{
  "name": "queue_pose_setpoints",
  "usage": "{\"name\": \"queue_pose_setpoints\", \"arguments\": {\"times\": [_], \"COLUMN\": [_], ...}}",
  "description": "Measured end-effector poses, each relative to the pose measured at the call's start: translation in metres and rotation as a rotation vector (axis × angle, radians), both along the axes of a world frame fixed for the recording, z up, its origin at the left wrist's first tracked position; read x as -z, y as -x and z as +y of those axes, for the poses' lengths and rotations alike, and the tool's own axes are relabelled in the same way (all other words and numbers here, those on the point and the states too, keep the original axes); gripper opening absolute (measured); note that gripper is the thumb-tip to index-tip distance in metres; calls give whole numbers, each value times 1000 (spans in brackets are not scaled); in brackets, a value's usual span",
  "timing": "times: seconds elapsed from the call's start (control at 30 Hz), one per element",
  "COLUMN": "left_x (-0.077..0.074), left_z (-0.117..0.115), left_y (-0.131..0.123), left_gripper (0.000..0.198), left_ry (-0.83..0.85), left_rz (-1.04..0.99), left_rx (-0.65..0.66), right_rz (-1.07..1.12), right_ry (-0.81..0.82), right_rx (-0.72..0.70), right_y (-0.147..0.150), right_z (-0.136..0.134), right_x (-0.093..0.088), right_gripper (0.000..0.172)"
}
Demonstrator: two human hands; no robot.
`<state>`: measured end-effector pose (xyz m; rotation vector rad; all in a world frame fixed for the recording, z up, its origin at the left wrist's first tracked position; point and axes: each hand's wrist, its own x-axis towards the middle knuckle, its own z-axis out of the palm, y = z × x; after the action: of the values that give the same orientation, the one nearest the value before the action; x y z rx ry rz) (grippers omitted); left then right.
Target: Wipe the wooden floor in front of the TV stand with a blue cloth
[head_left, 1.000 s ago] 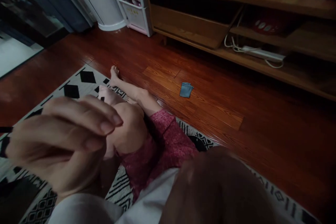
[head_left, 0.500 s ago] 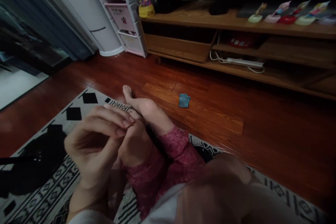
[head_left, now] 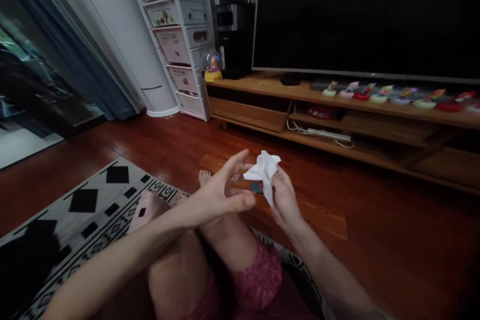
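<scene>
A crumpled white tissue (head_left: pixel 265 167) is held up in front of me, pinched in the fingers of my right hand (head_left: pixel 285 196). Just left of it is my left hand (head_left: pixel 225 187), its thumb and fingers spread apart. Its fingertips come close to the tissue's left corner; whether they touch it I cannot tell. Behind the tissue, partly covered by it, a small blue square piece (head_left: pixel 257 188) lies on the wooden floor. Below both hands are my bent legs in pink-red shorts (head_left: pixel 258 277).
A black-and-white patterned rug (head_left: pixel 123 210) spreads to the left. Across the floor stands a wooden TV cabinet (head_left: pixel 247 110) with a large television (head_left: pixel 356 20), several small figurines (head_left: pixel 369 91) and a snow globe (head_left: pixel 213 66). A white-pink drawer tower (head_left: pixel 174 50) stands beside it.
My right hand has come up from the lower right, where it was blurred, and now holds a tissue. My left hand has moved right and its fingers have opened. The view has tilted up.
</scene>
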<state>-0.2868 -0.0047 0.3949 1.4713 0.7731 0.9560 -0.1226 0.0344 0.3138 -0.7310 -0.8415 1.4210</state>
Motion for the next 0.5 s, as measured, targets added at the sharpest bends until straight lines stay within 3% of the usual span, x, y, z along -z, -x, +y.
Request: {"name": "queue_pose_setpoints", "arguments": {"times": [0.13,0.3,0.4,0.5], "left_x": [14,28,29,26], "left_z": [42,83,85,62], "left_y": [-6,-1,5,17], "left_gripper": [103,48,33,32], "left_ry": [122,200,192,201], "left_rz": [100,172,131,160], "left_rx": [-161,-174,-187,-71], "right_rz": [-77,-102,-167,-554], "right_ry": [-28,-111,-122,-34], "right_rx": [107,98,118,268], "right_y": [18,19,-2,-25], "right_z": [19,44,84,136], "right_x": [13,41,87,166], "right_gripper": [38,34,36,32]}}
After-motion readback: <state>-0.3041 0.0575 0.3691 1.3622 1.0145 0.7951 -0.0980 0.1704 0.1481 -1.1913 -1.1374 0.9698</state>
